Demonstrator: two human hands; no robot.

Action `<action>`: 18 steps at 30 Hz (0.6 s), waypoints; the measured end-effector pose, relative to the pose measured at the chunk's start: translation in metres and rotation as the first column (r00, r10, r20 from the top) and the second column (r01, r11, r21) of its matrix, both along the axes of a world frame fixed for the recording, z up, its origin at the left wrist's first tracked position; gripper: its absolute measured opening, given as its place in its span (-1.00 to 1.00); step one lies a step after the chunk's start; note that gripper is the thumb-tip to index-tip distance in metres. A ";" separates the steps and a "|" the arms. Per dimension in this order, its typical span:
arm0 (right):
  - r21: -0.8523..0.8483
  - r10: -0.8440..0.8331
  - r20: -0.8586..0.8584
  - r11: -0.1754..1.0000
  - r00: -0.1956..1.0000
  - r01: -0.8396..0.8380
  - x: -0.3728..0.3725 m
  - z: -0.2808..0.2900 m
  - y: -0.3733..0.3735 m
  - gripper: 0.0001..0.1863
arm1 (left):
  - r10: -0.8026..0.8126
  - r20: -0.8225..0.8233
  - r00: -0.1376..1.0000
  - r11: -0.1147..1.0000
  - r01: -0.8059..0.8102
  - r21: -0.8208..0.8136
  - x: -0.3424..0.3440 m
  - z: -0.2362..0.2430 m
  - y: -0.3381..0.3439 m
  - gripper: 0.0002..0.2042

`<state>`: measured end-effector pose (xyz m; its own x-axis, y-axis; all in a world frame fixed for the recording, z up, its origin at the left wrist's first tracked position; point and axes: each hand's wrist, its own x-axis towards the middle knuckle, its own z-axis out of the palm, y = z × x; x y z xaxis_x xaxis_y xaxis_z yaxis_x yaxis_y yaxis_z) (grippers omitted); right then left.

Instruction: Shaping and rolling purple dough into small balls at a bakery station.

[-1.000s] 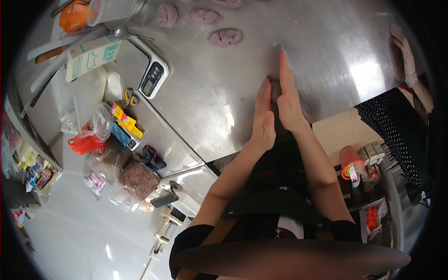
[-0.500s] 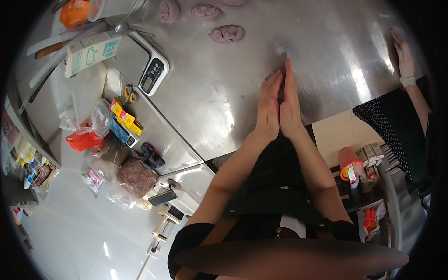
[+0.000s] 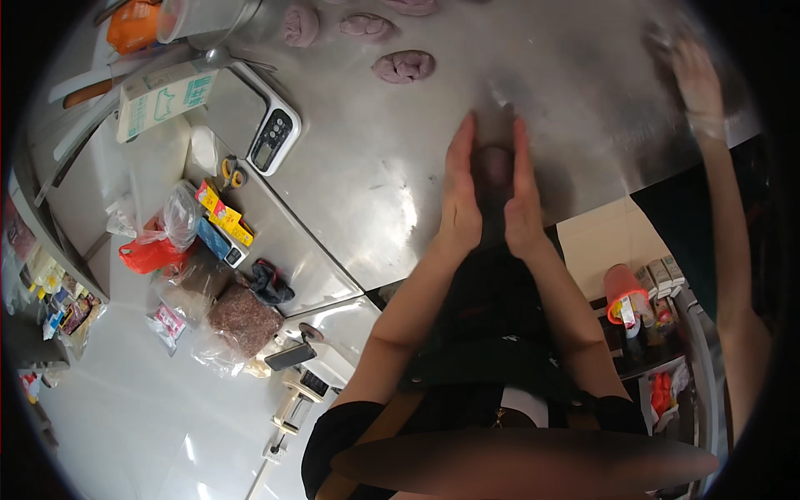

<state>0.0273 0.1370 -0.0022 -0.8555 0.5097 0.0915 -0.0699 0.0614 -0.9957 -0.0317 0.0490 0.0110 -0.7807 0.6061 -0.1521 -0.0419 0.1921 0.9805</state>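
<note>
My left hand (image 3: 461, 187) and my right hand (image 3: 522, 192) stand on edge over the steel table (image 3: 350, 175), palms facing each other with a gap between. Both are open, with fingers stretched forward and nothing gripped. Low in the gap is a blurred, round, purplish-brown shape (image 3: 497, 165); I cannot tell whether it is dough or a reflection. Beyond my hands, to the left, lies a creased lump of purple dough (image 3: 403, 67). Farther back are more purple pieces, among them a folded one (image 3: 367, 27) and a rounded one (image 3: 301, 27).
At far right a co-worker's hand (image 3: 697, 79) reaches over the table. On the left are a kitchen scale (image 3: 273, 137), a carton (image 3: 162, 96), scissors (image 3: 233, 171) and a bag of brown crumbly stuff (image 3: 244, 318). Below right, a red bin (image 3: 621, 287) stands among small boxes.
My hands, pressed palm to palm before, have moved apart, showing the round shape between them. The co-worker's arm has reached farther in over the table.
</note>
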 end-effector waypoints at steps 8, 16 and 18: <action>0.072 0.056 0.049 0.996 0.997 -0.059 -0.018 -0.022 0.012 -0.11 | -0.065 0.026 0.998 0.994 0.067 -0.084 0.000 -0.002 0.003 -0.33; 0.075 0.072 0.089 0.994 0.993 -0.078 -0.015 -0.011 0.013 -0.12 | -0.048 -0.032 0.998 0.999 0.048 -0.005 0.013 -0.010 -0.005 -0.32; 0.068 0.061 0.077 0.996 0.995 -0.066 -0.004 -0.010 0.004 -0.13 | -0.025 0.022 0.999 0.999 0.024 0.026 0.002 -0.002 0.003 -0.33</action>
